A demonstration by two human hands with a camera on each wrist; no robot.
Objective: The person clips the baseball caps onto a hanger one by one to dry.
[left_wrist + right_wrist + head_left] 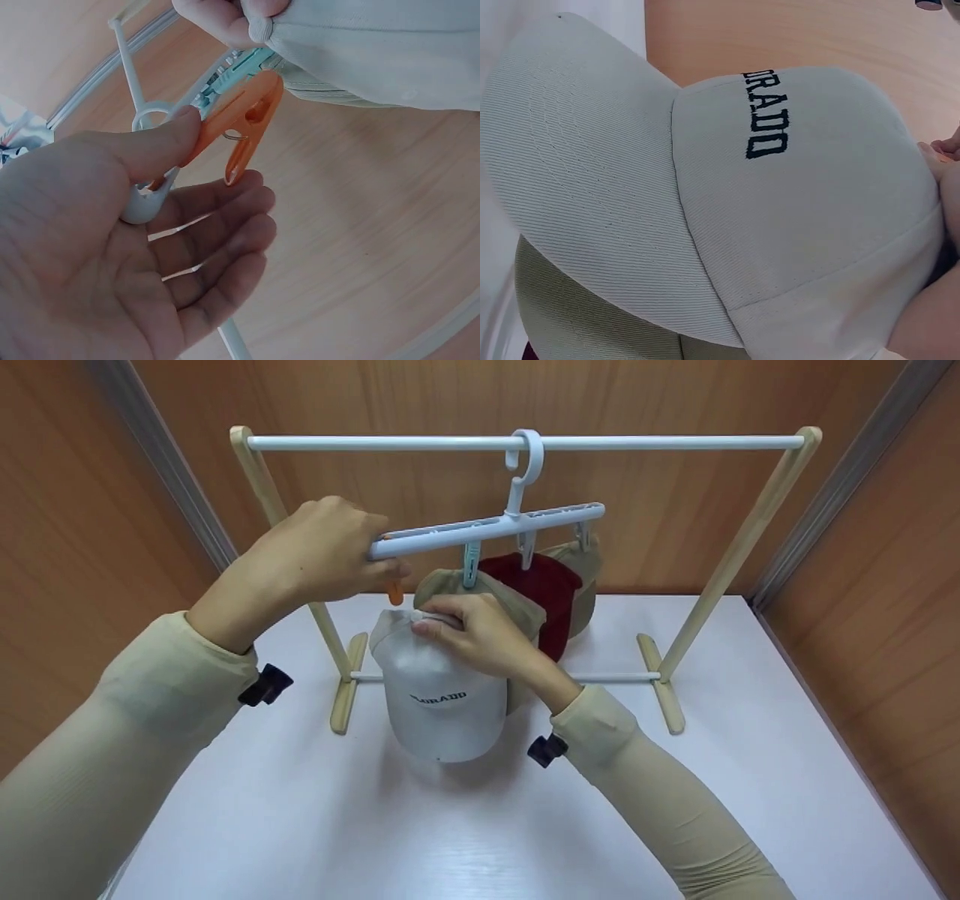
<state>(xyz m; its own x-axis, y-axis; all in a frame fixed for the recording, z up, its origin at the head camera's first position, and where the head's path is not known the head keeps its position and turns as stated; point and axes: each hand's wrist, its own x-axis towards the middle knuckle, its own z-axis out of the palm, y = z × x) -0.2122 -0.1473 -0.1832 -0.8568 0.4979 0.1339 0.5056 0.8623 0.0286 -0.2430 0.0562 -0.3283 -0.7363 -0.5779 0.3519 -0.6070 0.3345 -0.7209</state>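
Observation:
At the near left end of a pale blue hanger, my left hand pinches an orange clothespin, thumb on its handle and the other fingers loosely extended. Just below and to the right, my right hand grips the crown top of a white baseball cap, which hangs brim down. Dark lettering runs across its front. The orange clothespin is close to the cap's gathered top but apart from it. Behind the white cap, an olive cap hangs from a teal clothespin.
Farther along the hanger hang a dark red cap and a beige cap, each on a grey clip. The hanger's hook sits over the white rail of a wooden-legged rack. Beneath is a white table, with wood-grain panels around it.

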